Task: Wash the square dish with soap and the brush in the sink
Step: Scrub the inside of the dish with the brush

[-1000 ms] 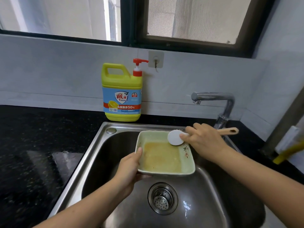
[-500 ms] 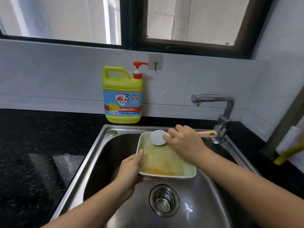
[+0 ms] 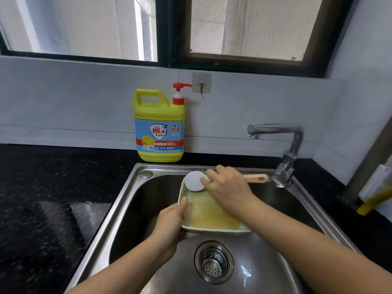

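Note:
A pale green square dish with a yellowish film inside is held over the steel sink. My left hand grips its left rim, thumb on top. My right hand holds a brush with a round white head and a wooden handle; the head rests on the dish's far left corner. My right forearm covers the dish's right side. The yellow soap jug with a red pump stands on the counter behind the sink.
A chrome tap rises at the sink's back right, with no water running. The drain strainer lies below the dish. Black speckled counter spreads to the left. A yellow and white object sits at the right edge.
My right hand has slid the brush head leftwards across the far part of the dish, from its right corner to its left corner. My left hand keeps its hold.

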Demonstrator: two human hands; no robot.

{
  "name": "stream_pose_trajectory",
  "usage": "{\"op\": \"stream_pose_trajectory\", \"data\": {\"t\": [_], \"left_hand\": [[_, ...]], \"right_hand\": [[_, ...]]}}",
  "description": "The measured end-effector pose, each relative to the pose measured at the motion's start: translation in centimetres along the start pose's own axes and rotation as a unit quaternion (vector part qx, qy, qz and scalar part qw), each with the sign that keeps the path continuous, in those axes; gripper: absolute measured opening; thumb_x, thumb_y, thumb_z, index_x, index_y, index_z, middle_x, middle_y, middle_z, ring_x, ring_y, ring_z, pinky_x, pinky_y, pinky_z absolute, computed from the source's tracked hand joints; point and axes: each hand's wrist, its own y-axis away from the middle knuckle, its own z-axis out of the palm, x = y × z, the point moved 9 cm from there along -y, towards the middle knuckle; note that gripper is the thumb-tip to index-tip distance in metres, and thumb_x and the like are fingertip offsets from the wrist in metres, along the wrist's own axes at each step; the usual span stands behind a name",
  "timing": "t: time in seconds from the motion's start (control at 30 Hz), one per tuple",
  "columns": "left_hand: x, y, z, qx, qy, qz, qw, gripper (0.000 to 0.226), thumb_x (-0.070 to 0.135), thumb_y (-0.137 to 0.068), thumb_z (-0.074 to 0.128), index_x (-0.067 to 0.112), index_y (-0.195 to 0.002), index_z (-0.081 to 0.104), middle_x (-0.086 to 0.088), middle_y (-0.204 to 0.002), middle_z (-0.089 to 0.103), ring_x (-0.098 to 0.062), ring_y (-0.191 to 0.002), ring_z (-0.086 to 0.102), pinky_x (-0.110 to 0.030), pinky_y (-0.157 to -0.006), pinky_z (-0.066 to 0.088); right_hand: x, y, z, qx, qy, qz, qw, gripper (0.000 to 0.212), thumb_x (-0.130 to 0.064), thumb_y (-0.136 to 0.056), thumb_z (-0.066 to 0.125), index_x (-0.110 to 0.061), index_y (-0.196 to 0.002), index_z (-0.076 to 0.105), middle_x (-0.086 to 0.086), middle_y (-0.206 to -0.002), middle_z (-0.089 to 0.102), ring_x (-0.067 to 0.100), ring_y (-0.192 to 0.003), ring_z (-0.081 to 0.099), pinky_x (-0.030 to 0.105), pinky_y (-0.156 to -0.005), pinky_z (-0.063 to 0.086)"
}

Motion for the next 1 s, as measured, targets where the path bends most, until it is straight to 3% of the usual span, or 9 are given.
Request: {"op": "stream_pose_trajectory", "data": {"t": [0.17,0.3,0.4,0.5,0.6,0.7,0.8,0.9,1.0], "left_hand": [[0.1,-0.2,0.0,-0.002,-0.001,0.004,1.0,0.033,0.032,-0.097,0.047,0.006,-0.106,0.065,-0.017,-0.1,0.071,-0.028,-0.085,0.07,-0.041,-0.065,0.06],[0.5,-0.2,-0.4,0.013,-0.012,0.028,0.999,0.03,0.032,-0.097,0.047,0.008,-0.101,0.065,-0.013,-0.093,0.072,-0.025,-0.079,0.07,-0.042,-0.068,0.059],[1.0,0.1,-0.4,0.018,-0.029,0.058,0.998,0.026,0.03,-0.097,0.048,0.014,-0.095,0.068,-0.01,-0.089,0.071,-0.025,-0.077,0.069,-0.042,-0.068,0.058],[1.2,0.5,0.1,0.01,-0.04,0.073,0.996,0.024,0.029,-0.097,0.049,0.016,-0.094,0.069,-0.01,-0.089,0.072,-0.027,-0.079,0.069,-0.044,-0.068,0.058],[1.2,0.7,0.2,0.009,-0.05,0.082,0.995,0.025,0.029,-0.096,0.049,0.016,-0.092,0.07,-0.01,-0.086,0.072,-0.027,-0.079,0.069,-0.046,-0.069,0.058],[1.2,0.6,0.3,0.003,-0.06,0.096,0.994,0.024,0.029,-0.097,0.049,0.016,-0.097,0.07,-0.009,-0.089,0.073,-0.027,-0.081,0.07,-0.042,-0.064,0.06],[1.5,0.6,0.1,0.01,-0.059,0.109,0.992,0.023,0.028,-0.097,0.049,0.017,-0.099,0.07,-0.007,-0.09,0.073,-0.024,-0.083,0.07,-0.04,-0.066,0.059],[1.8,0.6,-0.1,0.008,-0.044,0.119,0.992,0.021,0.027,-0.096,0.049,0.023,-0.095,0.069,-0.006,-0.095,0.073,-0.025,-0.089,0.07,-0.047,-0.078,0.058],[1.8,0.5,-0.1,0.001,-0.034,0.117,0.993,0.021,0.028,-0.096,0.049,0.022,-0.097,0.069,-0.006,-0.095,0.073,-0.024,-0.086,0.071,-0.041,-0.071,0.059]], "right_hand": [[2.2,1.3,0.5,-0.041,-0.008,-0.022,0.999,0.009,-0.009,-0.063,0.059,-0.016,-0.068,0.063,0.002,-0.064,0.055,0.021,-0.05,0.047,0.029,-0.047,0.022],[4.8,3.3,1.0,-0.136,0.007,-0.024,0.99,0.013,-0.012,-0.064,0.075,-0.015,-0.069,0.063,0.003,-0.068,0.056,0.021,-0.057,0.052,0.03,-0.048,0.025],[5.0,4.5,1.4,-0.206,0.021,-0.035,0.978,0.008,-0.013,-0.086,0.056,-0.015,-0.092,0.061,0.004,-0.091,0.058,0.023,-0.08,0.054,0.032,-0.058,0.029],[3.9,5.4,1.3,-0.243,0.045,-0.061,0.967,0.015,-0.018,-0.062,0.078,-0.019,-0.061,0.064,-0.001,-0.065,0.056,0.019,-0.056,0.053,0.03,-0.046,0.022],[3.0,6.0,0.8,-0.263,0.042,-0.078,0.961,0.019,-0.02,-0.052,0.083,-0.019,-0.053,0.064,0.0,-0.06,0.054,0.019,-0.05,0.051,0.027,-0.044,0.015],[1.3,6.5,-0.8,-0.305,0.013,-0.117,0.945,0.003,-0.015,-0.076,0.069,-0.012,-0.078,0.069,0.008,-0.085,0.059,0.026,-0.073,0.057,0.028,-0.045,0.006],[0.5,7.4,-1.0,-0.356,0.009,-0.136,0.925,0.02,-0.006,-0.091,0.046,-0.008,-0.104,0.062,0.01,-0.109,0.052,0.028,-0.095,0.052,0.033,-0.054,0.027],[-0.2,7.5,-1.9,-0.374,-0.025,-0.141,0.916,0.021,-0.007,-0.09,0.048,-0.009,-0.107,0.061,0.009,-0.109,0.051,0.026,-0.093,0.051,0.035,-0.063,0.034],[0.3,7.4,-2.7,-0.365,-0.087,-0.103,0.921,0.032,-0.009,-0.089,0.049,-0.018,-0.117,0.061,0.004,-0.105,0.049,0.023,-0.091,0.052,0.034,-0.064,0.04]]}}
